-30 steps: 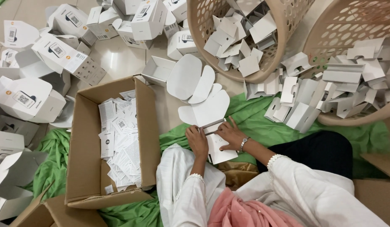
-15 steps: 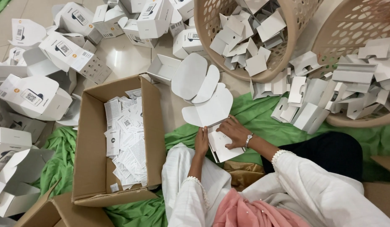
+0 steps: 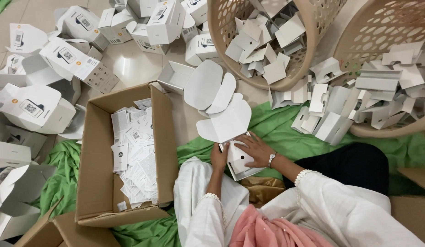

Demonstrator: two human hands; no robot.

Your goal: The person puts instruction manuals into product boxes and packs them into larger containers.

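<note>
- Down on the floor, seen from the head camera, a person sits with a small white box [image 3: 237, 160] in their lap area, its lid flaps [image 3: 221, 110] standing open and away from them.
- The right hand [image 3: 256, 148] lies spread flat on top of the white box, fingers pressing down; a watch sits on that wrist.
- The left hand [image 3: 218, 158] grips the box's left edge, fingers curled around it.
- A green cloth [image 3: 285, 137] covers the floor under the white box; beyond it the floor is pale, glossy tile [image 3: 130, 64].
- Just left of the white box stands an open cardboard carton [image 3: 95, 183] filled with folded paper leaflets [image 3: 134, 155].
- Beyond the white box, two beige perforated laundry baskets [image 3: 313, 36] lie tipped, spilling white cardboard inserts [image 3: 331, 105] onto the cloth.
- Far left of the carton, many assembled white boxes [image 3: 38, 107] lie scattered in a heap.
</note>
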